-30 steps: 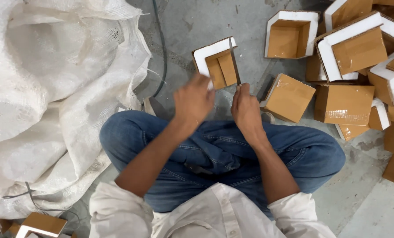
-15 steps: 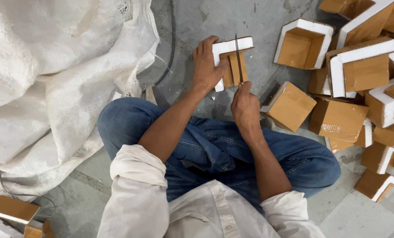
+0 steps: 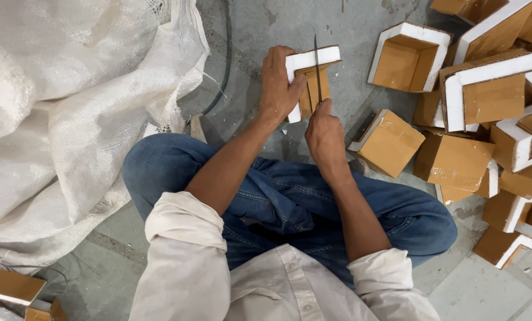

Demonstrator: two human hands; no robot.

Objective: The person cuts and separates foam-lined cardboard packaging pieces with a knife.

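Nearest, a person sits cross-legged on a grey concrete floor (image 3: 349, 24) in blue denim jeans (image 3: 278, 196) and a white long-sleeved shirt (image 3: 260, 285) with the cuffs rolled up.

Beyond the knees, the right hand (image 3: 324, 132) is clenched around the handle of a thin straight metal blade (image 3: 317, 68), which points away from the body and crosses the piece in front. The handle itself is hidden in the fist. Just left of it, the left hand (image 3: 279, 83) grasps a brown cardboard corner piece lined with white foam (image 3: 311, 77), fingers wrapped over its left edge, holding it just above the floor, ahead of the crossed legs.

At the left edge of the floor lies a big crumpled white woven plastic sack (image 3: 70, 101), with a dark cable (image 3: 225, 65) running along its right side. Along the right edge, a heap of similar brown cardboard and white foam corner pieces (image 3: 486, 101) spreads up to the far right corner; the closest one (image 3: 388, 142) lies just beside the right wrist. At the near left corner, 2 more cardboard pieces (image 3: 10, 288) show partly.
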